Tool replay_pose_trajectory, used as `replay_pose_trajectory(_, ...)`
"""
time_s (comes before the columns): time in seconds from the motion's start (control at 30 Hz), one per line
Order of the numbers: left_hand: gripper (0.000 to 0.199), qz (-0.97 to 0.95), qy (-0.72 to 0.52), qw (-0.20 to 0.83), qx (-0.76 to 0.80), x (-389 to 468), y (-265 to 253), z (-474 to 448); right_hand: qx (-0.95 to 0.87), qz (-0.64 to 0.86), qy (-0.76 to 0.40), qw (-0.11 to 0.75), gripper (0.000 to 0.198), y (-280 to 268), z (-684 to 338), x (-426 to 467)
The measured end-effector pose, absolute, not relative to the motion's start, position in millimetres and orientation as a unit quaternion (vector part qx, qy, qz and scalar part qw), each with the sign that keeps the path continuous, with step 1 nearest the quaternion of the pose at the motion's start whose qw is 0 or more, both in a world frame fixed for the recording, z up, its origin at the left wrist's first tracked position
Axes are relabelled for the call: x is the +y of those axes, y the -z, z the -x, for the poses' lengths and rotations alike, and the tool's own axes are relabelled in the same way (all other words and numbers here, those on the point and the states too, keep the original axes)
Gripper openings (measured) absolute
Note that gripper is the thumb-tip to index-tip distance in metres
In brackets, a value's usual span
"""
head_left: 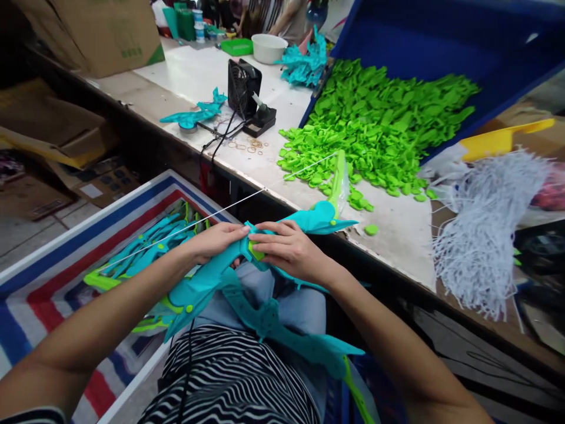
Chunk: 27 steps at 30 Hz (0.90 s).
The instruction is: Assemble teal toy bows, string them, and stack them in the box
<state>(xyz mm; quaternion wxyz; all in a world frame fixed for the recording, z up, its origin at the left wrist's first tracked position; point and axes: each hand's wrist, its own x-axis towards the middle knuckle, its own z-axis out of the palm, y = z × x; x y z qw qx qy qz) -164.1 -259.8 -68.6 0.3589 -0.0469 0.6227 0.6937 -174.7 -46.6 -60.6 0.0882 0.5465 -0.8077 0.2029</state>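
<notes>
A teal and green toy bow (pixel 198 288) lies slantwise above my lap, its white string stretched between its green tips. My left hand (pixel 219 240) is wrapped round the bow close to its middle, the thumb on top. Right beside it, my right hand (pixel 289 248) presses its fingers over a small green piece (pixel 255 246) at the bow's centre. The fingers cover part of that joint. Across my lap rests another teal bow part (pixel 282 330) with a green end, touched by neither hand.
A striped lined bin (pixel 57 277) on the left holds several bows. On the table are a heap of green pieces (pixel 375 129) spilling from a blue tray (pixel 424 35), a small black fan (pixel 242 88), a soldering-iron stand (pixel 260 121), rubber bands and a bundle of white strings (pixel 481 229).
</notes>
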Motion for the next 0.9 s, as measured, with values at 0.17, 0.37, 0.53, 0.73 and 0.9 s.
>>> replay_pose_trajectory(0.17,0.050,0.016,-0.691,0.340,0.637,-260,71,160,-0.841,-0.487,-0.215,0.095,0.023,71,172,-48)
replay_pose_trajectory(0.37,0.037,0.032,-0.689,0.265,0.673,-261,75,154,-0.885,-0.329,-0.283,0.168,0.036,87,155,-65)
replay_pose_trajectory(0.53,0.037,0.060,-0.715,0.203,0.666,-267,60,150,-0.859,-0.171,-0.474,0.093,0.043,97,137,-93)
replay_pose_trajectory(0.73,0.038,0.051,-0.695,0.141,0.703,-284,57,142,-0.807,-0.184,-0.561,0.021,0.034,101,133,-125)
replay_pose_trajectory(0.9,0.043,0.091,-0.652,0.072,0.749,-317,75,127,-0.832,-0.213,-0.510,0.058,0.037,110,136,-160)
